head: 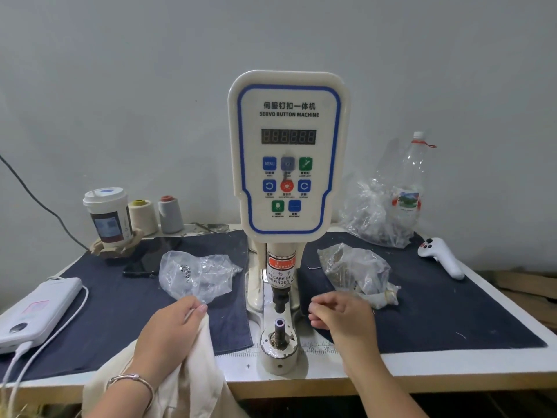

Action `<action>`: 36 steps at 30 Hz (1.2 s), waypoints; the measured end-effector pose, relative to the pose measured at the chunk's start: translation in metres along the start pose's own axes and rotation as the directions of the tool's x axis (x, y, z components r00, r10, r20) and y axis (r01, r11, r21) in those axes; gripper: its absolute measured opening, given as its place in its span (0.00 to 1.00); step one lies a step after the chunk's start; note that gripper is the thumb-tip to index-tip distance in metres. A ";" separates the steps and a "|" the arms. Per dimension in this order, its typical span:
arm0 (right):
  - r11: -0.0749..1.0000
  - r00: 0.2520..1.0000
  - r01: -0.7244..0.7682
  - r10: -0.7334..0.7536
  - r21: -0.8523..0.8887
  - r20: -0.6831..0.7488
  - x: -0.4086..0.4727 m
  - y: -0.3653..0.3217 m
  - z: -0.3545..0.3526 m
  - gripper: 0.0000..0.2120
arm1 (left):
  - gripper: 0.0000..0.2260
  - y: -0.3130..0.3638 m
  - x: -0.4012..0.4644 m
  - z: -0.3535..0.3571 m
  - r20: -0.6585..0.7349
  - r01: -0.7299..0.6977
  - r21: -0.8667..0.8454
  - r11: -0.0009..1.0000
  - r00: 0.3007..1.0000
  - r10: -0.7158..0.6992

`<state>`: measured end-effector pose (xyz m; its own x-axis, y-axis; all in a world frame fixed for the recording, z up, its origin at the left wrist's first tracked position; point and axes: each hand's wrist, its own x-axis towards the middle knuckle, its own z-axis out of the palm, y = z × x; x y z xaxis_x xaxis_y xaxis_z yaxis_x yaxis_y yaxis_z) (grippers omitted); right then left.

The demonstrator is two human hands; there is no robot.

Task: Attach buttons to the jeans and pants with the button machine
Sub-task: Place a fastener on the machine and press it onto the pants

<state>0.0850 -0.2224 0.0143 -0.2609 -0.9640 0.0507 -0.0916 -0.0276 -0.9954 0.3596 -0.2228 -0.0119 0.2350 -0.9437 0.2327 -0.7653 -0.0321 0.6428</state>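
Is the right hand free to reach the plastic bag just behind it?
Probably yes: the right hand hovers just in front of the plastic bag, with only bare dark cloth between.

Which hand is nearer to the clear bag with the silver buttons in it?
Left. The left hand, gripping the cream pants, sits just below the silver-button bag, fingertips at its lower edge. The right hand is across the button machine.

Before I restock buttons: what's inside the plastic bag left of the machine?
The clear plastic bag shows a few small shiny metal pieces near its left side; crumpled, glaring folds hide whatever else it holds.
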 end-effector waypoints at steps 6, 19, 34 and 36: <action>0.999 0.996 0.028 -0.026 -0.019 0.088 -0.024 -0.019 0.011 0.07 | 0.15 0.003 -0.001 -0.001 -0.006 0.007 0.005 1.000 1.000 -0.007; 0.986 0.977 -0.134 0.115 0.100 0.179 -0.036 -0.029 0.017 0.09 | 0.14 0.002 -0.001 -0.001 -0.006 0.017 -0.014 1.000 1.000 -0.017; 0.849 0.898 -0.414 0.323 0.328 0.298 -0.037 -0.031 0.022 0.09 | 0.12 0.002 -0.002 -0.001 -0.010 0.018 -0.016 1.000 1.000 -0.018; 0.809 0.878 -0.462 0.359 0.364 0.318 -0.036 -0.031 0.021 0.08 | 0.13 0.002 -0.002 -0.001 -0.015 0.015 -0.020 1.000 1.000 -0.015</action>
<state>0.1171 -0.1924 0.0416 0.0437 -0.9401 -0.3382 0.3964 0.3270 -0.8579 0.3585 -0.2204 -0.0105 0.2551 -0.9383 0.2337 -0.7498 -0.0394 0.6605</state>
